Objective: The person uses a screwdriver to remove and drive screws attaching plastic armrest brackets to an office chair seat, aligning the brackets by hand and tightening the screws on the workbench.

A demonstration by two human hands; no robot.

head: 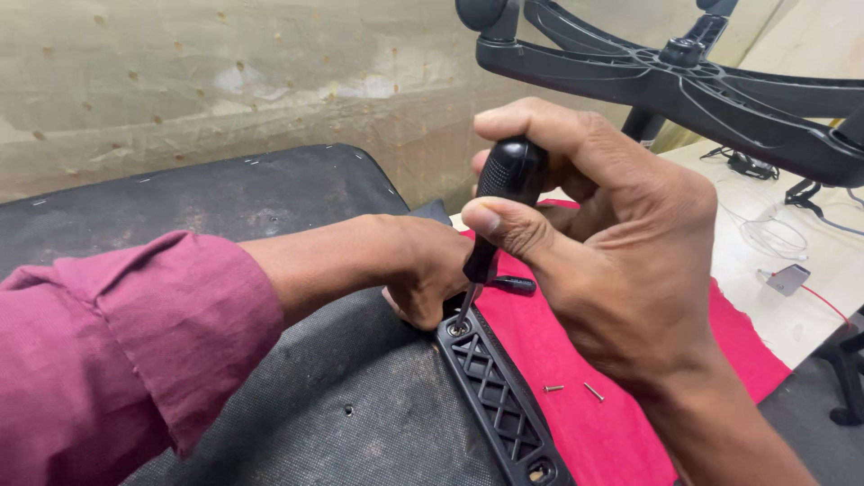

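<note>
My right hand (603,243) grips a black-handled screwdriver (504,193), held upright with its tip in a screw hole at the top end of a black lattice plastic bracket (499,396). The bracket lies on the dark fabric underside of a chair seat (270,198). My left hand (423,270), in a maroon sleeve, is curled against the seat beside the bracket's top end, next to the screwdriver tip. What its fingers pinch is hidden. Two loose screws (571,389) lie on a red cloth (558,351) to the right of the bracket.
A black star-shaped chair base (684,81) with castors stands upturned at the top right. White cables and a small charger (787,277) lie on the pale floor to the right. A tan wall with dots runs behind the seat.
</note>
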